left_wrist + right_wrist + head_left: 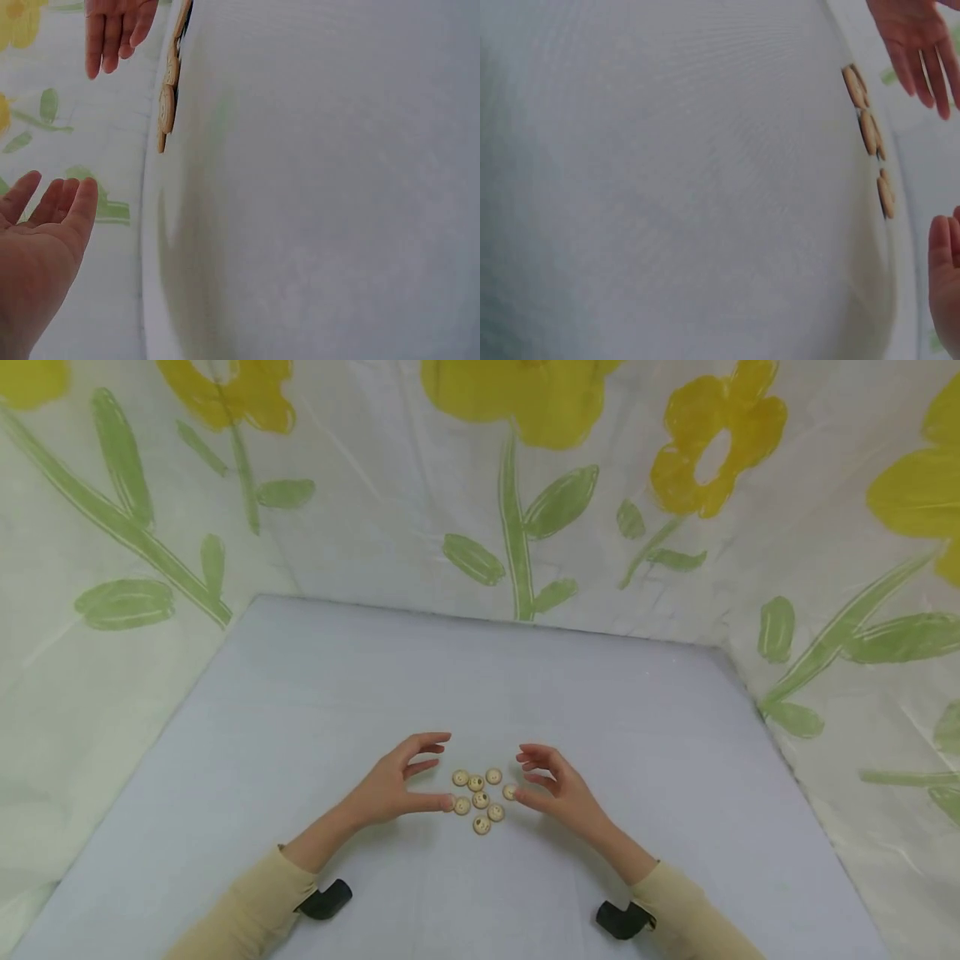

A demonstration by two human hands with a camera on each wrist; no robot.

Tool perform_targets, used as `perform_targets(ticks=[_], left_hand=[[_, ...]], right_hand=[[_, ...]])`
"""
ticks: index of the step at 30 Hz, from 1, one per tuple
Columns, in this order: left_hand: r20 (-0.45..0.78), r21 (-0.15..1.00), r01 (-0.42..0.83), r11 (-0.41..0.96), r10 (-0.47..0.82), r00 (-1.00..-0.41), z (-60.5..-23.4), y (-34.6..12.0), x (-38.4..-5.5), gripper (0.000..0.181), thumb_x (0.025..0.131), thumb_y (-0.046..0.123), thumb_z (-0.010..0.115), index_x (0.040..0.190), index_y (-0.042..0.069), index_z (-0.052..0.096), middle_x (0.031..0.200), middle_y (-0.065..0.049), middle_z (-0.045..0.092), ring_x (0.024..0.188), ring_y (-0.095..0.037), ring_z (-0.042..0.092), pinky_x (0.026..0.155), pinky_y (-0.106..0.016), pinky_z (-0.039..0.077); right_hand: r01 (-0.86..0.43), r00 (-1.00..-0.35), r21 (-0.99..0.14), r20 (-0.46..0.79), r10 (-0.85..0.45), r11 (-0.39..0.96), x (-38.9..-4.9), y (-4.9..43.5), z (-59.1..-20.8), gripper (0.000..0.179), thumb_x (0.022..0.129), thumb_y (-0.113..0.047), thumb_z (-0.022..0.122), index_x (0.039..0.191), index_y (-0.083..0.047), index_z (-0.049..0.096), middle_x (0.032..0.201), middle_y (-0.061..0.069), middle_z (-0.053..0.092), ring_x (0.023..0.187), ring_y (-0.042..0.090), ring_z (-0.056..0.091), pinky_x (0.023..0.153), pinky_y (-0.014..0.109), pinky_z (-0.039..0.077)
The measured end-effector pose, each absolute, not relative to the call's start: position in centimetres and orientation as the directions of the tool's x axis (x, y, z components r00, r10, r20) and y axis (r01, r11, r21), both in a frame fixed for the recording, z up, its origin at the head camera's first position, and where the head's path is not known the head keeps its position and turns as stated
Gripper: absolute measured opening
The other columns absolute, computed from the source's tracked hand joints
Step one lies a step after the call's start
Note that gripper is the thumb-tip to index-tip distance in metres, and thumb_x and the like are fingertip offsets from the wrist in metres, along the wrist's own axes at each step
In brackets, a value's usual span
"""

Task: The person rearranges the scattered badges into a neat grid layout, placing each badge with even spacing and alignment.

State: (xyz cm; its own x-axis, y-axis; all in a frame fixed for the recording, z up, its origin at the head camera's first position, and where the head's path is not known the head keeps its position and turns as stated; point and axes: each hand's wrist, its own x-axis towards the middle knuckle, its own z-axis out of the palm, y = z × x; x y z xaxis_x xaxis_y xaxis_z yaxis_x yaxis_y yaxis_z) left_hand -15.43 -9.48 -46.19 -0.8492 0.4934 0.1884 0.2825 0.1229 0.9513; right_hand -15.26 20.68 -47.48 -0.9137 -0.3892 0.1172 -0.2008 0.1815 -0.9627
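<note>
Several small round wooden discs (481, 800) with dark printed marks lie in a loose cluster on the table; one (476, 783) sits close against its neighbour. My left hand (392, 787) hovers at the cluster's left, fingers apart from the thumb, the thumb tip overlapping the leftmost disc's edge in the head view. On the other side my right hand (564, 792) faces it with loosely bent fingers, its thumb tip by the rightmost disc (510, 792). Both palms face inward and hold nothing. The left wrist view shows discs (167, 109) edge-on, as does the right wrist view with its discs (868, 131).
A pale grey-white table (450, 685) spreads around the hands. White sheeting painted with yellow flowers and green leaves (562, 502) rises behind the table's far edge and at both sides. A black wrist device (327, 900) is at the left sleeve, another (624, 920) at the right.
</note>
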Motion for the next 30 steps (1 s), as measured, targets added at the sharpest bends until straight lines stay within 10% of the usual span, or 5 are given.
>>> perform_targets(ticks=[30], left_hand=[[0.192, 0.734, 0.53, 0.424, 0.619, -0.761, -48.1, -8.9, -15.2, 0.038, 0.081, 0.016, 0.08, 0.113, 0.004, 0.064, 0.105, -0.004, 0.063, 0.092, -0.015, 0.059, 0.082, -0.029, 0.05]], right_hand=[[-0.465, -0.86, -0.763, 0.269, -0.433, 0.449, -15.0, 20.5, -49.7, 0.032, 0.081, -0.007, 0.079, 0.111, -0.004, 0.066, 0.097, 0.005, 0.063, 0.079, 0.018, 0.058, 0.068, 0.025, 0.051]])
